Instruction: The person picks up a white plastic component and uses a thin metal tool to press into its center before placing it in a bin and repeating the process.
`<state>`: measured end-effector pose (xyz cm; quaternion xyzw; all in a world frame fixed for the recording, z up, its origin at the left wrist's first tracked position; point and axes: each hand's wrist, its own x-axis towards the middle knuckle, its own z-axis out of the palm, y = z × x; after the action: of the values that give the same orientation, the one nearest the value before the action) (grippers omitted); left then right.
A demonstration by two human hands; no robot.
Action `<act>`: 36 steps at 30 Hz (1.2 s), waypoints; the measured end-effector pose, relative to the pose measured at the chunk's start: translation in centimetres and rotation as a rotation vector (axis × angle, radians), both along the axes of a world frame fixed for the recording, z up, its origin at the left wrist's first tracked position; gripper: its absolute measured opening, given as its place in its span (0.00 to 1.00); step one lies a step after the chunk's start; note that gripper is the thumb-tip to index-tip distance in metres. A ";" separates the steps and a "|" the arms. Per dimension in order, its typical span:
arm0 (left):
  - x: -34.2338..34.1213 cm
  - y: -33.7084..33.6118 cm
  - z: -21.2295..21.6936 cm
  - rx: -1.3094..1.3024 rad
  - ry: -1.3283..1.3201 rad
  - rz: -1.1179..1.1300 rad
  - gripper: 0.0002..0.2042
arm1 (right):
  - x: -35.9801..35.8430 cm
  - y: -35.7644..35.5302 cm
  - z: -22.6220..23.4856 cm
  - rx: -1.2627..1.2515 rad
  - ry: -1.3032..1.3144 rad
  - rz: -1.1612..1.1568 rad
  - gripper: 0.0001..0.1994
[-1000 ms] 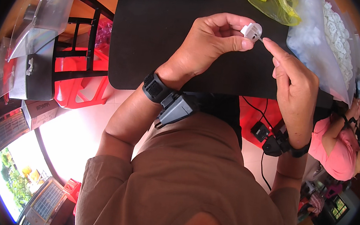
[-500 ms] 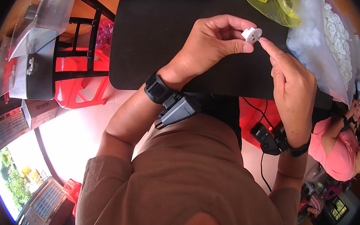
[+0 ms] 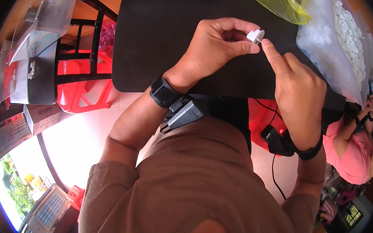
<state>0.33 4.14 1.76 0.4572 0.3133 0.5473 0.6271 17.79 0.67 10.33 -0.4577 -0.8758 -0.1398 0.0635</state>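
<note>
A flat black table with round corners [image 3: 155,65] stands over a pale pink tiled floor [image 3: 115,103]. To its left are a shiny red plastic chair [image 3: 66,96] and a thin black metal frame [image 3: 96,42]. Near them sits a brown cardboard box [image 3: 42,116]. At the lower left, bright white daylight [image 3: 75,144] pours in, and leafy green plants [image 3: 17,184] show outside. The right edge is darker, with a small, dark-framed window [image 3: 353,214].

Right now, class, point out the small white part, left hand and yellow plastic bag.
Small white part [image 3: 253,36], head view: on its blocky side.
Left hand [image 3: 210,44], head view: middle of its thumb side.
Yellow plastic bag [image 3: 279,7], head view: on its body.
</note>
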 end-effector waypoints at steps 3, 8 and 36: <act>-0.3 -0.1 0.1 -0.015 0.049 -0.032 0.16 | -0.1 -0.1 -0.3 0.050 -0.054 0.013 0.20; -0.3 0.0 0.0 -0.020 0.038 -0.044 0.17 | 0.7 0.6 -0.9 -0.036 0.163 0.024 0.20; -0.3 0.0 0.0 -0.005 0.006 -0.022 0.17 | 0.0 0.0 -0.6 -0.021 0.087 -0.003 0.20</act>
<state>0.07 4.14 1.78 0.4607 0.3117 0.5384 0.6331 17.75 0.69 9.74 -0.4654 -0.8729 -0.1106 0.0962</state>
